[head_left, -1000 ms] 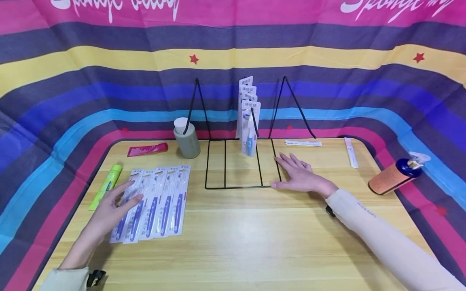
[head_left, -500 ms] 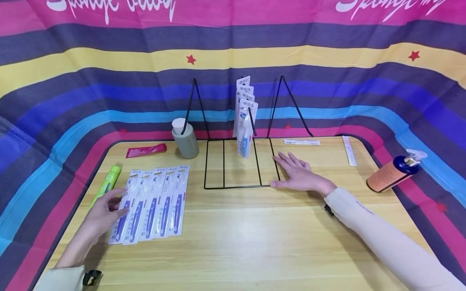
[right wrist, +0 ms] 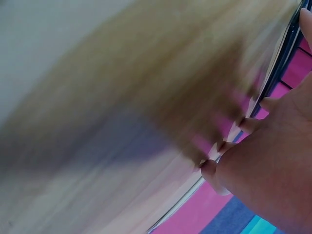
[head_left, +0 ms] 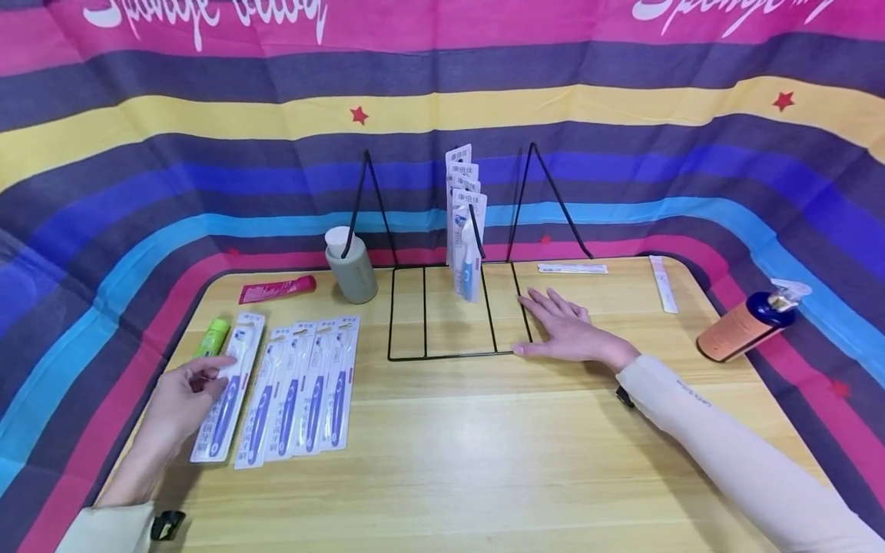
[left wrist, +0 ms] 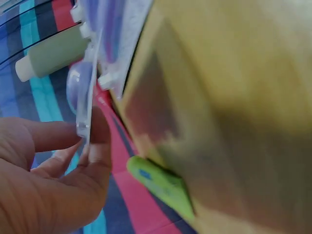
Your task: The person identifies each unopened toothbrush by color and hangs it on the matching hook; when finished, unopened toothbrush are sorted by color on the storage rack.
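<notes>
The left grip (head_left: 176,401) pinches a blister pack (head_left: 238,376) holding a purple toothbrush (head_left: 223,421), left of four similar packs (head_left: 287,399) on the surface (head_left: 449,461); the right grip (head_left: 561,332) lies spread against the wire rack (head_left: 425,322).

Left hand (head_left: 181,395) pinching packaged toothbrush (head_left: 230,395), 4 others (head_left: 288,399) alongside

striped cloth (head_left: 622,65) with red stars (head_left: 359,115) behind and beside pale, shiny wooden table (head_left: 484,453)
</notes>
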Demonstrator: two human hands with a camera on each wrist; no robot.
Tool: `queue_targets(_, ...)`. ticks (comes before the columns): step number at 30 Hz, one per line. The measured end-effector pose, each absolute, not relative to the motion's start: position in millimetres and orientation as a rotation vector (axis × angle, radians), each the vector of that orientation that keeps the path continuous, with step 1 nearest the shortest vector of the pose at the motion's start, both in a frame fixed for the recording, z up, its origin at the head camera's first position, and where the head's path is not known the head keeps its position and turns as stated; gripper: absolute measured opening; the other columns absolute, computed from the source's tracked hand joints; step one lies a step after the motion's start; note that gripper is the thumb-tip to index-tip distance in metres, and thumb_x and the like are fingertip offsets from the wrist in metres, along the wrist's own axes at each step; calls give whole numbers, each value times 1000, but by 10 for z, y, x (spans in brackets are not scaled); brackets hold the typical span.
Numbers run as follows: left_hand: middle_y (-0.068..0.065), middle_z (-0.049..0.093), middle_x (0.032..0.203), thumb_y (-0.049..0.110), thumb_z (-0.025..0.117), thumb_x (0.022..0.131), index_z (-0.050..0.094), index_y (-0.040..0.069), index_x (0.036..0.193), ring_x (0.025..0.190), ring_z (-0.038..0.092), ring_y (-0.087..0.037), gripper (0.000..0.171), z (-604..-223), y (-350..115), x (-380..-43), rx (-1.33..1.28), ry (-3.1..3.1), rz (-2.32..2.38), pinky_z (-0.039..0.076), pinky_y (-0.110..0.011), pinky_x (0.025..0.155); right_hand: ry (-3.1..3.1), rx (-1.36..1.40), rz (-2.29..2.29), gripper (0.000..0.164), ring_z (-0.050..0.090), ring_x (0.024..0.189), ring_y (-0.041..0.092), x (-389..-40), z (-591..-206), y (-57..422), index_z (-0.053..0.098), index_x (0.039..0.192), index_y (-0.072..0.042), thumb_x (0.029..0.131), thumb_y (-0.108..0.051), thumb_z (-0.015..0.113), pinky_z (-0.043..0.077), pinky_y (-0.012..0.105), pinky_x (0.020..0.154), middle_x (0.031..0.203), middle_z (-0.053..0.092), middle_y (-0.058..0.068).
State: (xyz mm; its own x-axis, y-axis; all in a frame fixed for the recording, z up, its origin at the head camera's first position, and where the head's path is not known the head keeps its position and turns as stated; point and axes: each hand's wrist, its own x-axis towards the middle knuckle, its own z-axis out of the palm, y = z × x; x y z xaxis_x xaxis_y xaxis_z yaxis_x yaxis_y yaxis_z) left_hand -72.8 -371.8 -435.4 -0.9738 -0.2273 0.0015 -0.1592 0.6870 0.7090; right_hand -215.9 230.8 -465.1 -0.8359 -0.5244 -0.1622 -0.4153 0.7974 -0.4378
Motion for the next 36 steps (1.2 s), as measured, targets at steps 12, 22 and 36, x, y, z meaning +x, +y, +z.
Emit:
queue_targets(12,6,68,97,-5,66,105,73,5,140,74,55,-7,38,-4074,-3345,-858,189,-2316,-1552,43,-16,56,2713,-725,-562,107,-5,165,44,-2165,-4656,2325,16,176,-13,100,-68,68,4,76,122,183,4,12)
queue_targets(22,-7,73,106,-8,67,104,69,-7,137,90,67,-15,33,-3858,-2800,-882,-66,-1929,-1973,53,-17,76,2714,-733,-550,107,-5,165,44,-2163,-4655,2311,16,176,-13,100,-67,68,3,77,121,183,3,12)
queue_targets(36,-19,64,131,-32,47,94,53,-23,134,107,63,-22,42,-3806,-2214,-716,-765,-1724,-1834,54,-24,97,2727,-740,-536,108,-4,165,42,-2175,-4698,2327,16,177,-16,99,-72,66,4,76,122,183,3,10)
